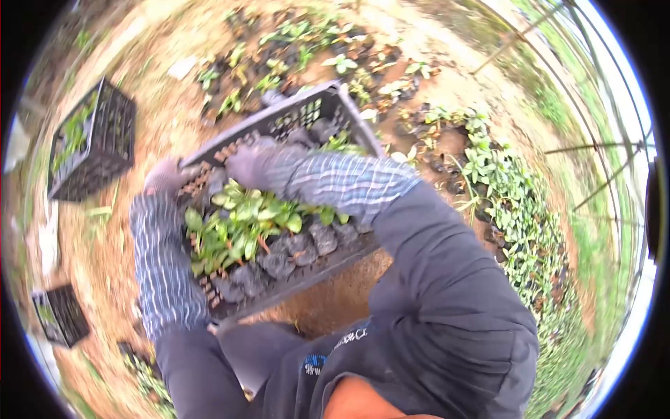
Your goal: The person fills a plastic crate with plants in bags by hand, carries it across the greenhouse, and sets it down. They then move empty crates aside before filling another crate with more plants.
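A black plastic crate stands tilted across the view in front of my body. Inside it are leafy green seedlings and several dark potting bags packed in rows. My left hand, gloved, is closed at the crate's far left corner, fingers over the rim. Reaching over the crate, my right hand is down among the bags near the far wall. It is blurred and its fingers are hidden, so I cannot make out what it holds. Checked sleeves cover both forearms.
Another black crate with green plants stands to the left, and a smaller-looking one sits lower left. Bagged seedlings cover the ground on the right, with more plants beyond the crate. Thin poles frame the right side.
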A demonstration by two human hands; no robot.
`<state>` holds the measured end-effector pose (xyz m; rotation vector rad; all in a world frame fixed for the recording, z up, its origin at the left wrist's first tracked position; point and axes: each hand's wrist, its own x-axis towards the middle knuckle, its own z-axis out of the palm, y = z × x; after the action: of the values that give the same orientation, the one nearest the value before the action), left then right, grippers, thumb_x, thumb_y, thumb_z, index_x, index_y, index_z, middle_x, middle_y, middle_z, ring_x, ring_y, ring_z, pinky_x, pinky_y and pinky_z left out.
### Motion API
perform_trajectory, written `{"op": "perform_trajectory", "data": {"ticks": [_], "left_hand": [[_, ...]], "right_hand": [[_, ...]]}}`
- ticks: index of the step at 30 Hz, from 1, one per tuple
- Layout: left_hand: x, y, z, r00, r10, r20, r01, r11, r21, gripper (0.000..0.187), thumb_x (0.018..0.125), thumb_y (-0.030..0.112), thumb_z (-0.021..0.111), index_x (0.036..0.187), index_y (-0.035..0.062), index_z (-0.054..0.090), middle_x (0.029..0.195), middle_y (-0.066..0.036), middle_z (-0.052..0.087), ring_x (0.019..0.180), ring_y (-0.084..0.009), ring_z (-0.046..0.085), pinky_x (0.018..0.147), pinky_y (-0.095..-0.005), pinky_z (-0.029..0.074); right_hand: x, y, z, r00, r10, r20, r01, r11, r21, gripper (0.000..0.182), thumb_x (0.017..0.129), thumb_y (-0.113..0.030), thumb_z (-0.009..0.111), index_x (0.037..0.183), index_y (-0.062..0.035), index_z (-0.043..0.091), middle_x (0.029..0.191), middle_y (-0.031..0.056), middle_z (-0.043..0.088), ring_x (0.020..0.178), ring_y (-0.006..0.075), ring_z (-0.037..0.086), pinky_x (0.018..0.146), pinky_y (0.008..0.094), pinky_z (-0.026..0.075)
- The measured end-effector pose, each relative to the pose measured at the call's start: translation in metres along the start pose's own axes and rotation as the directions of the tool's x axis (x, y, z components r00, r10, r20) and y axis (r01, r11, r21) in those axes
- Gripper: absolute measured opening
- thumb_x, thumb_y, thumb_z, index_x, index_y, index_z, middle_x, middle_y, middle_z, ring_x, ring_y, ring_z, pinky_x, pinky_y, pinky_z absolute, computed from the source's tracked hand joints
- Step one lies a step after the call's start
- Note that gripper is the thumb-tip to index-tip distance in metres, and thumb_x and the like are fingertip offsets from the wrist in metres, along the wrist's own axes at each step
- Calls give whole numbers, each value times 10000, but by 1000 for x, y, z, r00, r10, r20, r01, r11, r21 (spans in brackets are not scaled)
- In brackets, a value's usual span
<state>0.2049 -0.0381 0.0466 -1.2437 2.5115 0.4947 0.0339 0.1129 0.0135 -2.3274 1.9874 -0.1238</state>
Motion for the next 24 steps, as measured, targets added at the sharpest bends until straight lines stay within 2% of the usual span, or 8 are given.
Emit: {"op": "perform_trajectory", "data": {"ticks": [1,2,5,10,12,14,17,24], "left_hand": [[5,-4,2,999,-16,-29,16,1000,6,537,743,481,621,1052,42,597,932,-173,644,876,-298,620,759,-373,467],[8,-10,9,998,-41,-47,42,999,7,534,742,469,628,1053,37,592,928,-178,641,876,-301,619,763,-371,464],[6,-6,9,998,-63,-24,61,995,-79,524,739,449,635,1055,34,585,925,-187,635,882,-306,616,768,-370,459],[3,4,7,995,-91,-49,89,995,-48,485,732,395,644,1040,25,585,882,-178,642,837,-291,622,746,-362,461],[-3,18,1,991,-132,-38,128,988,-83,466,723,369,655,1031,25,600,884,-169,646,835,-273,627,742,-354,466],[0,17,6,982,-165,-95,160,986,-55,456,707,344,676,1014,15,601,862,-162,645,824,-277,626,735,-360,468],[7,10,9,978,-188,-91,189,982,-4,433,687,301,704,987,6,604,828,-153,644,779,-262,625,704,-350,473],[14,-1,17,974,-209,-90,207,978,-38,315,657,239,724,848,21,601,722,-100,604,680,-203,582,634,-328,456]], "right_hand": [[22,6,35,989,5,146,-10,999,37,212,817,-194,515,974,-125,639,1006,101,616,956,285,594,823,457,477],[11,10,31,989,-99,-107,90,993,-82,201,810,-192,536,980,-135,628,963,86,599,932,270,584,790,440,483],[-18,40,-5,956,-287,53,292,942,-168,203,795,-181,551,982,-136,614,931,73,587,905,243,579,754,411,488],[-106,146,-45,844,198,-499,-80,965,248,261,762,-131,566,1020,-115,603,915,101,611,867,284,590,737,371,492],[-131,218,-24,593,509,-625,-221,848,481,173,791,-102,552,955,-78,603,903,153,607,855,279,598,759,372,489],[-154,298,9,315,830,-460,-341,552,761,189,808,-134,556,964,-39,601,926,154,615,842,302,606,775,367,487],[-189,437,93,73,948,-310,-789,245,563,367,797,-347,598,982,-31,609,926,206,619,869,334,598,766,393,472],[-179,535,137,13,990,-142,-812,93,576,380,818,-359,562,1058,-67,607,999,219,613,946,356,588,785,411,473]]}}
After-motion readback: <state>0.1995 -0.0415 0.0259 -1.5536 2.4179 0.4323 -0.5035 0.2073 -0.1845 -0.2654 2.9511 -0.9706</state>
